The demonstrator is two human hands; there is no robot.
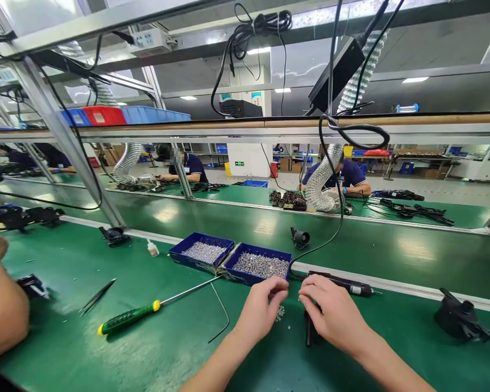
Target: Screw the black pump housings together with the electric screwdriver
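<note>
My left hand (263,307) is closed, fingertips together, just in front of the right-hand blue bin (237,276) of small metal screws (261,265). A loose cluster of small metal nuts (281,312) lies on the table beside its thumb. Across a narrow gap is my right hand (332,310), thumb and fingers pinched. Whatever either pinch holds is too small or hidden to name. Under the right hand lies a black part (308,331), mostly covered by it. Behind that hand rests a black electric screwdriver (343,283) with a cord.
Left of my hands lie a green-and-yellow screwdriver (130,318), a hex key (225,310), tweezers (98,296) and a small white bottle (152,248). A second blue bin (204,251) holds small metal pieces. Black molded parts (461,318) sit right. Another person's arm (2,305) reaches in left.
</note>
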